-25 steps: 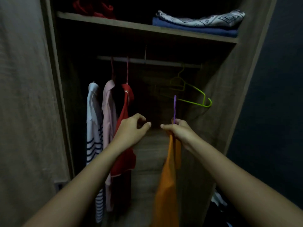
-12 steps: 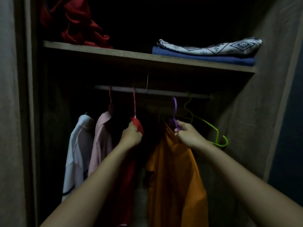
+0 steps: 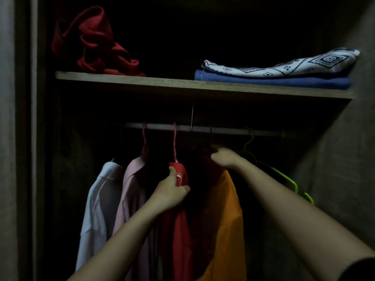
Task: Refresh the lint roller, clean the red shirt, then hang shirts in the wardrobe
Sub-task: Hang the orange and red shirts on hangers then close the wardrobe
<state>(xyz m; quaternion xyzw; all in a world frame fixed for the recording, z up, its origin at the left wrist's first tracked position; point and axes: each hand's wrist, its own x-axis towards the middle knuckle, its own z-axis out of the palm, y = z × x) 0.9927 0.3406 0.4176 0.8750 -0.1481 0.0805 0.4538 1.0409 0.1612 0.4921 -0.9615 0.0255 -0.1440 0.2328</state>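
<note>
Inside the dark wardrobe a red shirt hangs from the rail on a pink hanger. My left hand grips its collar area, thumb up against the red cloth. To its right an orange shirt hangs on a purple hanger whose hook reaches up to the rail. My right hand holds the top of that hanger at the shirt's neck; its fingers are blurred and partly lost in the dark.
A white shirt and a pink shirt hang left of the red one. A bare green hanger hangs at the right. The shelf above carries crumpled red cloth and folded blue and patterned fabrics.
My right hand has lifted the orange shirt's hanger up to the rail. My left hand moved onto the red shirt and now grips it lower down. The view tilted upward.
</note>
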